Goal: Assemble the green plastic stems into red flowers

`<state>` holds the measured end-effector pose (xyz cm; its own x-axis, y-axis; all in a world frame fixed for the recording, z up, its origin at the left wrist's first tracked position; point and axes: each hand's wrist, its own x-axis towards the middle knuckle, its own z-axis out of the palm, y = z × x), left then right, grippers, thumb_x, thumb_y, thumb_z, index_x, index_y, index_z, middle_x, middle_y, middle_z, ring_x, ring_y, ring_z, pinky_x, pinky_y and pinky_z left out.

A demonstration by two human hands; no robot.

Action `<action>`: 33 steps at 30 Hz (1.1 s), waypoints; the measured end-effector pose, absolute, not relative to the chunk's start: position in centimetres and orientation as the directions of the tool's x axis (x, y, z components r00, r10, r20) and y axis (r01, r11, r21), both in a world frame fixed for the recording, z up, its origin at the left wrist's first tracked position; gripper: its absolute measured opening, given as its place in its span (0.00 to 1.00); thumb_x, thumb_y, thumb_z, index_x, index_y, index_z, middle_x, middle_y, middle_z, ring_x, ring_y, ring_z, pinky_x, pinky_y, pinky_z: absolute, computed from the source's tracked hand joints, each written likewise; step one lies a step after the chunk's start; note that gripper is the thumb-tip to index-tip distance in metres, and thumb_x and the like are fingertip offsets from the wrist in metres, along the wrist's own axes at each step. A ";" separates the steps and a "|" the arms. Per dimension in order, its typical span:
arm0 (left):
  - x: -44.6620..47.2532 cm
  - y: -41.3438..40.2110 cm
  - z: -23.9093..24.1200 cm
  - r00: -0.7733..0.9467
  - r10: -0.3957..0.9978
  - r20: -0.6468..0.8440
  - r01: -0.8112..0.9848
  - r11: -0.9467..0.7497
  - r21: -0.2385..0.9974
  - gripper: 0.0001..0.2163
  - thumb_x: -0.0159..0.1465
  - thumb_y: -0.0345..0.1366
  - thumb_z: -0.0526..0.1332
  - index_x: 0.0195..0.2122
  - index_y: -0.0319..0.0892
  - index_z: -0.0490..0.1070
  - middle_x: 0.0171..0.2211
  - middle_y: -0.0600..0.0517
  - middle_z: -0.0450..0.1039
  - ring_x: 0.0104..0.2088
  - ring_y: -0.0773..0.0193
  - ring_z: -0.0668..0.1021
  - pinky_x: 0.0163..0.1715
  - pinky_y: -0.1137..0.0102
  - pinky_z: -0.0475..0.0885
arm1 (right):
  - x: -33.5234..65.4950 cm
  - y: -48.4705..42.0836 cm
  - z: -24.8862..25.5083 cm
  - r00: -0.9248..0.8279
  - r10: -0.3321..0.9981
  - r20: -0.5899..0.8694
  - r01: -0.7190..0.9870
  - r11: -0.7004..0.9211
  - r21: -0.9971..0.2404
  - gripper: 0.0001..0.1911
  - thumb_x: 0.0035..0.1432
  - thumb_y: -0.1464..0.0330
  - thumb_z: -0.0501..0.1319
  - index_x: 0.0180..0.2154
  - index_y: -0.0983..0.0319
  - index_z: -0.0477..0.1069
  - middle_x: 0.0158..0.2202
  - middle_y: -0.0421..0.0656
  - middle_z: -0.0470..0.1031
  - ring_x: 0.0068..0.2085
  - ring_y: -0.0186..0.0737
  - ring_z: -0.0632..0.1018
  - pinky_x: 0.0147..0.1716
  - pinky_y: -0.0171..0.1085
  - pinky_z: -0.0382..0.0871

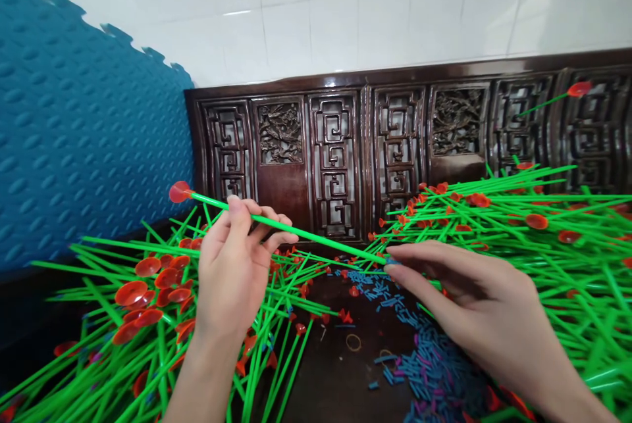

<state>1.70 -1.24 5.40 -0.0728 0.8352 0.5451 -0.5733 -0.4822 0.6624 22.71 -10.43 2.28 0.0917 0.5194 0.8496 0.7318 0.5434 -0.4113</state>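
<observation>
My left hand [237,258] pinches a green plastic stick [296,232] near its upper end, where a red suction cup [178,192] is fitted. The stick slants down to the right. My right hand [474,304] meets its lower tip, with thumb and forefinger pinched on a small blue cap [392,260] at the stick's end. Both hands hover above a dark wooden surface [340,370].
Piles of green sticks with red cups lie at the left [148,291] and the right [533,225]. Small blue and purple caps [429,364] are scattered under my right hand. A carved dark wooden backrest [336,153] runs behind, and a blue foam mat [83,133] stands at the left.
</observation>
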 end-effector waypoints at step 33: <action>3.5 -2.8 3.0 0.515 0.523 0.679 0.082 -0.819 0.568 0.07 0.67 0.33 0.62 0.45 0.43 0.74 0.35 0.51 0.81 0.34 0.64 0.82 0.35 0.71 0.77 | 21.4 -8.4 -12.0 -0.229 0.937 0.264 0.799 0.336 -0.499 0.04 0.60 0.68 0.60 0.36 0.59 0.74 0.29 0.40 0.73 0.31 0.39 0.76 0.31 0.37 0.74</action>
<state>3.51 -2.80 3.03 0.5148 0.5229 0.6794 0.0821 -0.8189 0.5680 21.38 -8.42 -12.01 -0.2292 0.9369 0.2638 0.7987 0.3359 -0.4992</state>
